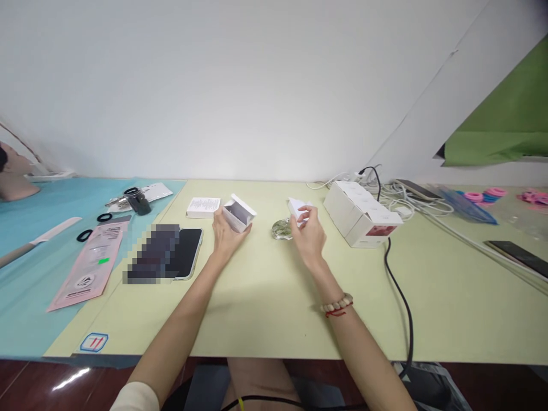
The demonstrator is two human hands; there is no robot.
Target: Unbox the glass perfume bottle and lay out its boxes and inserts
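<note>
An open white carton (233, 218) is held above the bench (274, 308) by the left hand (226, 237), whose grip is closed around its sides; its open top is tilted toward the right. A piece of white paper (298, 208) is pinched in the grip of the right hand (310, 237), between thumb and fingers. A clear, glassy item (280, 230) is set on the bench just beside the right fingers; whether it is touched by them cannot be told. The right wrist is circled by a beaded bracelet (337, 304).

A closed white box (203, 208) is laid flat behind the left hand, and a phone (188, 254) is placed to the left of the forearm. To the right of the right hand, a row of white boxes (359, 214) is passed by a black cable (400, 291). At far left, 2 black rings (84, 236) are seen near a pink packet (88, 268).
</note>
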